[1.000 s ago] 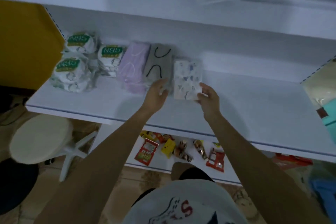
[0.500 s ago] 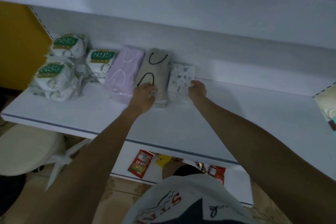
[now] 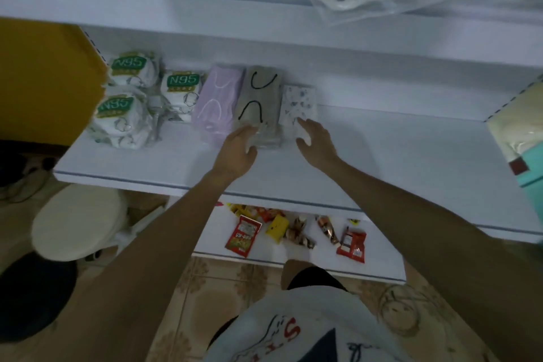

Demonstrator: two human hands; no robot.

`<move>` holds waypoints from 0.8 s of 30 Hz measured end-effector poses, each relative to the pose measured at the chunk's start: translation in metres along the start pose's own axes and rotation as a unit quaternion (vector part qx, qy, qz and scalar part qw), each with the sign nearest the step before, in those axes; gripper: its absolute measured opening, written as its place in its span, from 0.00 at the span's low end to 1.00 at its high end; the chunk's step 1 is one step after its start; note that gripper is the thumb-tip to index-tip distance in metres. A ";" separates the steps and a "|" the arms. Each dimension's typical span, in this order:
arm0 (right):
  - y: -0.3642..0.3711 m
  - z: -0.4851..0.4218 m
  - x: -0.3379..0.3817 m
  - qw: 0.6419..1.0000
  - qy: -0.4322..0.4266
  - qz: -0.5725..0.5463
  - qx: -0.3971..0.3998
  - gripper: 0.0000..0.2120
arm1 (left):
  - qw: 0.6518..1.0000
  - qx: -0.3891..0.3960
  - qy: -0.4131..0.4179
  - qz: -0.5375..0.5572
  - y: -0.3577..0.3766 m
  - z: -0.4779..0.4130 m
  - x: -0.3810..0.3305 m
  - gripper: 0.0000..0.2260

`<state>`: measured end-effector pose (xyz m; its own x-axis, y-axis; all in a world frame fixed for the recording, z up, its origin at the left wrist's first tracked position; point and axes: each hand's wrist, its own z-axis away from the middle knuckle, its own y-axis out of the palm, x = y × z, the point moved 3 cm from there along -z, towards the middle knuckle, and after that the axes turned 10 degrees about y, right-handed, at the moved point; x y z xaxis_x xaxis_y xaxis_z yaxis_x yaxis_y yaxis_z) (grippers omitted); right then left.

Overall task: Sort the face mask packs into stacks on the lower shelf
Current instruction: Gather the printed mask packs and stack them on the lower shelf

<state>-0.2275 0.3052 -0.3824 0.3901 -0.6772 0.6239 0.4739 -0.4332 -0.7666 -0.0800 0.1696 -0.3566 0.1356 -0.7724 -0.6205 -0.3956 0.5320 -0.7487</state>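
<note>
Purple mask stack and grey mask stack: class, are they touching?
Touching. Head view: purple mask stack and grey mask stack lie edge to edge, no shelf showing between.

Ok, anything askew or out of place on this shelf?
The N95 packs at the left lie in a loose, tilted heap, while the lavender stack, grey stack and patterned stack beside them sit neatly side by side.

Shelf (image 3: 396, 156) bare rightward — mask packs (image 3: 258, 103) crowd left.
</note>
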 end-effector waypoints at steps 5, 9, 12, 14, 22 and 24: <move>0.008 0.103 0.041 0.989 -0.144 -0.035 -0.006 0.22 | 0.998 -0.021 0.067 0.003 -0.039 0.065 -0.033 0.18; -0.024 0.165 0.095 0.966 -0.246 -0.055 -0.062 0.21 | 0.984 -0.031 0.177 -0.008 -0.089 0.092 -0.069 0.18; -0.073 0.195 0.136 0.953 -0.278 -0.068 -0.096 0.20 | 0.962 -0.071 0.261 -0.034 -0.137 0.095 -0.109 0.20; -0.112 0.209 0.161 0.947 -0.288 -0.068 -0.124 0.20 | 0.949 -0.093 0.297 -0.052 -0.168 0.091 -0.138 0.20; -0.250 0.198 0.217 0.931 -0.266 -0.095 -0.231 0.17 | 0.917 -0.137 0.370 -0.066 -0.230 0.042 -0.218 0.17; -0.274 0.177 0.213 0.947 -0.208 -0.087 -0.227 0.18 | 0.918 -0.130 0.366 -0.076 -0.236 0.017 -0.228 0.15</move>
<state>-0.1349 0.3849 -0.0133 0.6595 -0.3190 0.6806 0.2079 -0.7927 -0.5730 -0.0021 0.2266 -0.0425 -0.4023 -0.9078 -0.1187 -0.6383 0.3710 -0.6744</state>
